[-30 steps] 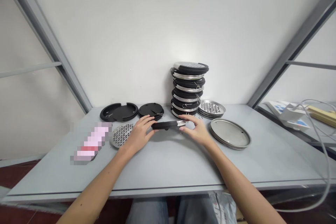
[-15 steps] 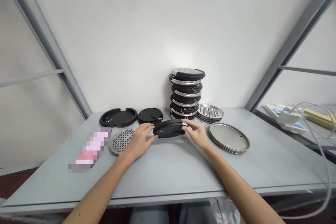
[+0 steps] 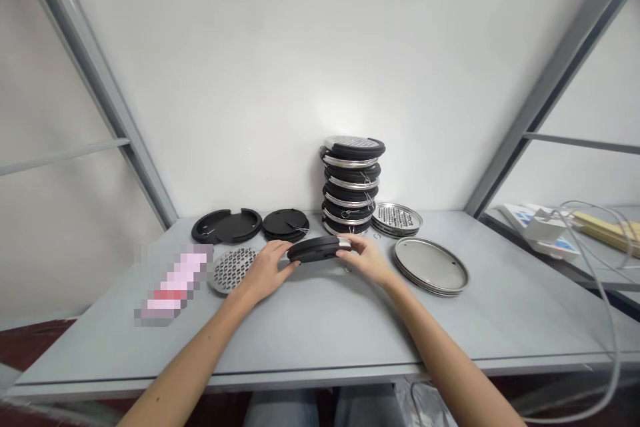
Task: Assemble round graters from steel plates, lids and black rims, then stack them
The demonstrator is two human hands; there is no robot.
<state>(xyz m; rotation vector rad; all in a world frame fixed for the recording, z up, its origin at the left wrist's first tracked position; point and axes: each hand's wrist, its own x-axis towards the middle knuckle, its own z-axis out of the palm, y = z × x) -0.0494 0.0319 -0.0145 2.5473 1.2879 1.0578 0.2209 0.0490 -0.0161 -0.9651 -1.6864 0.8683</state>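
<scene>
Between my two hands, a round black grater part is held up off the table, nearly edge-on, with a bit of silver showing at its right end. My left hand grips its left rim, thumb below and fingers above. At the right end, my right hand pinches it near the silver bit. A perforated metal grater plate lies beside my left hand, partly covered by it. Behind the held part rises a tall stack of black-rimmed graters with thin wire rings. Its far face is hidden.
Black ring holders and black discs lie at the back left. Grater plates and plain metal discs are piled right of the stack. A blurred pink item lies left; a white cable hangs at right.
The black grater part has tipped from showing its flat underside to nearly edge-on. Both hands keep their hold on it. The whole view has shifted slightly.
</scene>
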